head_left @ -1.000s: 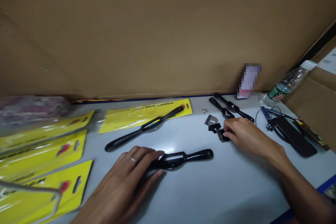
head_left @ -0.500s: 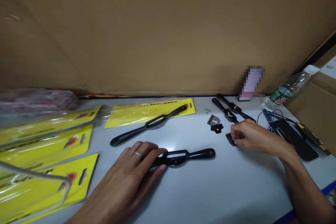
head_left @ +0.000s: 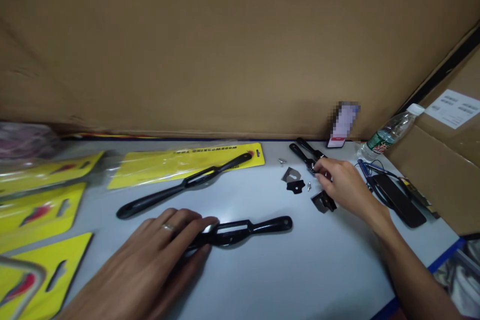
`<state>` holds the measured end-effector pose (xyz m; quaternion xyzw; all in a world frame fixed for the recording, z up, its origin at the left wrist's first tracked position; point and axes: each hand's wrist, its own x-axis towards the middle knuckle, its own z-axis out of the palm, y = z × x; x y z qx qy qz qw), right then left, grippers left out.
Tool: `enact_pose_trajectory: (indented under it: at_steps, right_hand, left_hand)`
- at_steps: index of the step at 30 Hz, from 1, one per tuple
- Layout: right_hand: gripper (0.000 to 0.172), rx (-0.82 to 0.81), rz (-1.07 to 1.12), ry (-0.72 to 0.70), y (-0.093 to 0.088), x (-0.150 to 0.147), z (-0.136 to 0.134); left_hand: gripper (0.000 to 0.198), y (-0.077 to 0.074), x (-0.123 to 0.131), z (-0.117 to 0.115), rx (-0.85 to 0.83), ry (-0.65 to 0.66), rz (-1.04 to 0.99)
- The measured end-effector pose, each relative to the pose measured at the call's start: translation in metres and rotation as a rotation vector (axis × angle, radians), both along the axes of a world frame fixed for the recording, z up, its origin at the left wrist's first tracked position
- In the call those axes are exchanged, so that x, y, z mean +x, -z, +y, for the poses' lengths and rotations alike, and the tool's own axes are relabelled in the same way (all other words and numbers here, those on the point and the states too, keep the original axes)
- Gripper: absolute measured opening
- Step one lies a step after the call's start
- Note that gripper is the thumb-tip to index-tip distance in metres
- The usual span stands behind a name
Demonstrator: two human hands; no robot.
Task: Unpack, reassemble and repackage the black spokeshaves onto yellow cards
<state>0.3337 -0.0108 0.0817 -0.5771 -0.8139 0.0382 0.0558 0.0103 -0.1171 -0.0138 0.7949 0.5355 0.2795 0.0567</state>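
Observation:
My left hand (head_left: 165,250) is closed around the left handle of a black spokeshave body (head_left: 232,235), which lies level with its open slot and right handle showing. At the right, my right hand (head_left: 343,182) has its fingertips pinched at the middle of a black spokeshave (head_left: 299,152); the fingers partly hide the grip. A second spokeshave (head_left: 308,145) lies beside it, partly covered by the hand. Below the hand are a blade and a black cap plate (head_left: 321,202). To their left lie a small screw (head_left: 309,186), another blade (head_left: 291,175) and a black cap plate (head_left: 296,186).
Another spokeshave body (head_left: 180,187) rests partly on a yellow packaging card (head_left: 142,167). More yellow cards (head_left: 41,215) lie at left, near a bent pale rod (head_left: 35,280). Small screws (head_left: 282,161), a phone (head_left: 342,125), a bottle (head_left: 386,135) and a black case (head_left: 399,200) stand or lie rightward.
My right hand has moved from the blade and cap plate up to the spokeshave behind. A small screw now shows beside the cap plates. The view has shifted rightward; my left hand keeps its grip.

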Motion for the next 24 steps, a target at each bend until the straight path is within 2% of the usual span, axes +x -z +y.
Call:
enact_pose_trajectory:
  at_steps: [2,4,6,9,14,19,21,24]
  right_hand:
    - [0.015,0.012,-0.107,0.060,-0.008,0.006,-0.005]
    - [0.009,-0.065,-0.236,0.080,-0.014,0.011,-0.010]
    - [0.017,-0.187,-0.331,0.067,-0.017,0.010,-0.015]
    - [0.029,-0.286,-0.362,0.038,-0.015,0.003,-0.018]
    - [0.037,-0.286,-0.232,0.021,-0.004,-0.004,-0.016]
    - [0.042,-0.380,0.017,0.028,0.012,-0.007,-0.016]
    - [0.037,-0.395,0.108,0.022,0.017,-0.009,-0.015]
    - [0.019,-0.402,0.190,-0.021,0.021,-0.009,-0.011]
  left_hand:
    - [0.034,0.000,0.001,0.000,0.018,-0.012,0.008]
    - [0.032,-0.002,0.000,0.001,0.030,0.012,0.035]
    - [0.033,-0.004,-0.001,0.001,0.019,0.030,0.050]
    - [0.038,-0.004,-0.001,0.000,-0.005,-0.023,0.034]
    - [0.039,0.001,-0.002,-0.001,-0.013,-0.035,0.037]
    - [0.031,0.001,-0.008,0.003,0.075,0.027,0.080]
    - [0.031,-0.006,-0.008,0.004,0.043,0.032,0.084]
    - [0.030,-0.019,-0.005,0.003,-0.079,0.077,0.079]
